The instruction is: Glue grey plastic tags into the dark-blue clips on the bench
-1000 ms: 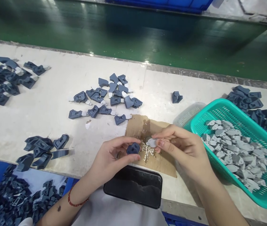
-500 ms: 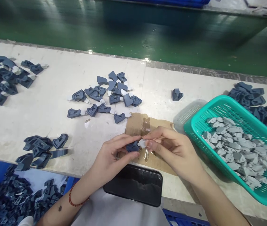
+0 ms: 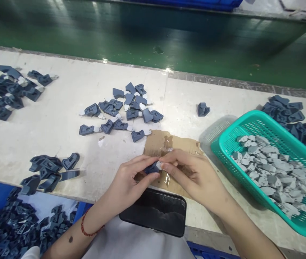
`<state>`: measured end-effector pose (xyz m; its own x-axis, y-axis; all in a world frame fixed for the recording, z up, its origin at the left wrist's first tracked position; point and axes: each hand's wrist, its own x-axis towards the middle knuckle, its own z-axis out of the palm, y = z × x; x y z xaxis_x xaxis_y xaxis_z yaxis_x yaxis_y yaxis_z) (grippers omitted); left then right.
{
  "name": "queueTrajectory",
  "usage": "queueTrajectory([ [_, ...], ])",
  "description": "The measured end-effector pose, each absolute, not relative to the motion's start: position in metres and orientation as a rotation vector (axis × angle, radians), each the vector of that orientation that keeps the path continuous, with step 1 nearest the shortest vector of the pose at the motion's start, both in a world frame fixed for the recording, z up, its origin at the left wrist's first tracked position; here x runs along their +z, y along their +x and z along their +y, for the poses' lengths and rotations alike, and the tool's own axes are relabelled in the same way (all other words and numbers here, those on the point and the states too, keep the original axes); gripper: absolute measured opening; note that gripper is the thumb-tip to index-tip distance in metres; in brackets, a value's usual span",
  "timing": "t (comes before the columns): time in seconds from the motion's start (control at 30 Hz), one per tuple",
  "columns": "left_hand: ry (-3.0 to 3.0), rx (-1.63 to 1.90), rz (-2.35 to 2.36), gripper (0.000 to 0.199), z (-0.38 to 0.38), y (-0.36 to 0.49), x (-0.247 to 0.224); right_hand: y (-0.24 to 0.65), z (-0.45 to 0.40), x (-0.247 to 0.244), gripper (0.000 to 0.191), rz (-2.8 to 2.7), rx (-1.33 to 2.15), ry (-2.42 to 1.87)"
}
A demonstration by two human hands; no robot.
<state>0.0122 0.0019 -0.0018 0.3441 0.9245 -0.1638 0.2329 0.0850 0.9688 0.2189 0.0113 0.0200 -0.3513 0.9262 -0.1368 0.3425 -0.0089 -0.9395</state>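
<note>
Above a brown cardboard piece (image 3: 179,144), my left hand (image 3: 133,178) is closed on a dark blue-grey plastic part (image 3: 150,168), thumb and fingers on either side of it. My right hand (image 3: 189,172) pinches a small light grey plastic piece (image 3: 158,165) against the right end of the blue-grey part. Fingertips hide most of the grey piece, so how deep it sits cannot be told. Beyond the hands lie several blue-grey parts (image 3: 120,125) with grey pieces sticking out of them.
A green basket (image 3: 252,187) of grey pieces stands at right, beside a pile of blue-grey parts (image 3: 283,109). More parts (image 3: 49,169) lie at left, above a blue bin of them (image 3: 15,226). A black phone (image 3: 155,212) rests at the table's front edge.
My right hand has moved slightly left, toward my left hand. Less of the grey piece shows between the fingers and the blue-grey part.
</note>
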Motion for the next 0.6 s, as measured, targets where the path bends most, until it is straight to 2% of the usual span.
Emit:
queueTrajectory([
  [0.13,1.192,0.768,1.133,0.032,0.0057,0.0140,0.0003,0.2169,0.0119,0.0194,0.011,-1.552,1.380,-1.285],
  [0.27,0.992,0.750,1.100,0.018,0.0088,0.0136,0.0052,0.2153,0.0115,0.0217,0.005,-1.509,1.341,-1.237],
  [0.6,1.306,0.910,1.131,0.010,0.0039,0.0173,0.0050,0.2235,0.0107,0.0255,0.011,-1.850,1.080,-1.166],
])
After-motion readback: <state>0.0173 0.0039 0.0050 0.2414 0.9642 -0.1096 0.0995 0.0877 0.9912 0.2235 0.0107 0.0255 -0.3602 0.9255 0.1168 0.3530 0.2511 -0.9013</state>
